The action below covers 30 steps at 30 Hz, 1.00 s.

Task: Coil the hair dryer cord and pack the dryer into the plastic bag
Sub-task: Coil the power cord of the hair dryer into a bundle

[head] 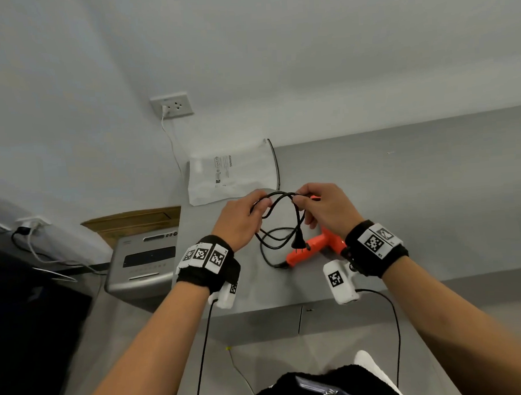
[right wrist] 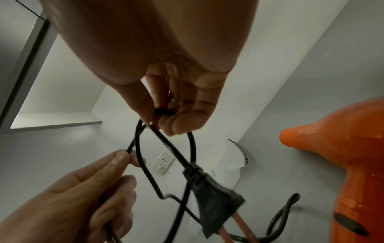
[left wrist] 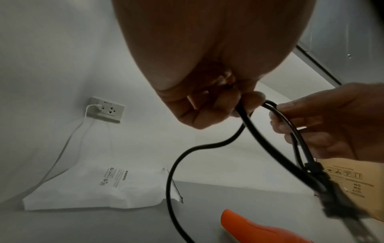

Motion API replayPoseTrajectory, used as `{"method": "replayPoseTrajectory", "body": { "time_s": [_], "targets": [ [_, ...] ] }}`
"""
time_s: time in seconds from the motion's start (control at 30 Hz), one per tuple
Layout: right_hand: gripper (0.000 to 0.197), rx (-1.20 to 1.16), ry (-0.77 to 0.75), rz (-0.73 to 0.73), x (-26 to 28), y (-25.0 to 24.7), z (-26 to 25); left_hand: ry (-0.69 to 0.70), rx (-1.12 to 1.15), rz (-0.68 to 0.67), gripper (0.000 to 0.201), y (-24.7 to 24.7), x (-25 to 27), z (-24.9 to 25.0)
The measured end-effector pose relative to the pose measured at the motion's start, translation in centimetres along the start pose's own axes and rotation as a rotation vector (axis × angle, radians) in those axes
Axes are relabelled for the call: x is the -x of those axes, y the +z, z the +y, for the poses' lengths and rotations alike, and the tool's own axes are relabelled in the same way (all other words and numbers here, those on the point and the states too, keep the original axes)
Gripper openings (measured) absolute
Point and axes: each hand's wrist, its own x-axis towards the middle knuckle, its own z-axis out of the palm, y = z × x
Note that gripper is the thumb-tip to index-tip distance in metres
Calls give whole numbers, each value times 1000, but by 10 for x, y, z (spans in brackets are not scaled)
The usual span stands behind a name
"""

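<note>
Loops of the black cord (head: 279, 214) hang between two hands held above the grey worktop (head: 417, 196). The left hand (head: 239, 220) has its fingers (left wrist: 209, 113) curled round one side of the loops, thumb and forefinger pinching the strands near the top. The right hand (head: 328, 207) pinches the other side between thumb and fingertips (right wrist: 180, 121), the remaining fingers bent loosely beside them. From the right hand's grip the plug (head: 297, 243) dangles, prongs pointing down, just above the dryer's handle. The rest of the cord drops in slack curves to the worktop and runs to the end of that handle.

The orange hair dryer (head: 312, 250) lies on its side on the worktop, below and between the wrists, partly hidden by the right wrist. The white plastic bag (head: 231, 176) lies flat at the back of the worktop against the wall, beyond the hands, with printed warning text on it and a dark strip along its right edge. On the wall above the bag sits a white wall socket (head: 173, 105) with a white charger lead (head: 173, 147) plugged in. A cardboard box (left wrist: 351, 182) shows in the left wrist view behind the plug.
</note>
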Motion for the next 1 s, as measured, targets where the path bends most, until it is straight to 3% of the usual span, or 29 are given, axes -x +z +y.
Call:
{"method": "replayPoseTrajectory", "body": {
  "time_s": [0.23, 0.43, 0.53, 0.63, 0.67, 0.77, 0.87, 0.93, 1.0],
  "targets": [
    [18, -12, 101, 47, 12, 1, 33, -203, 173, 202, 26, -8, -2, -21],
    [18, -77, 235, 27, 23, 8, 63, -291, 333, 248, 24, -16, 4, -21],
    [6, 25, 197, -26, 26, 12, 63, -278, 394, 235, 21, -12, 5, -15],
    [49, 411, -11, -18, 25, 11, 55, -252, 474, 174, 15, -6, 7, -1],
    [55, 450, -74, 21, 24, 10, 47, -233, 486, 154, 15, -4, 7, 5],
    [43, 211, -88, 76, 22, 10, 13, -112, 393, 86, 10, 6, 10, 20],
    [43, -111, 15, -55, 17, 13, -13, 45, 214, -16, 15, 19, 11, 31],
    [38, -59, -3, -81, 12, 14, -18, 84, 178, -58, 18, 29, 10, 33],
    [34, 9, -11, -2, 2, 8, -15, 67, 135, -72, 11, 37, 9, 30]
  ]
}}
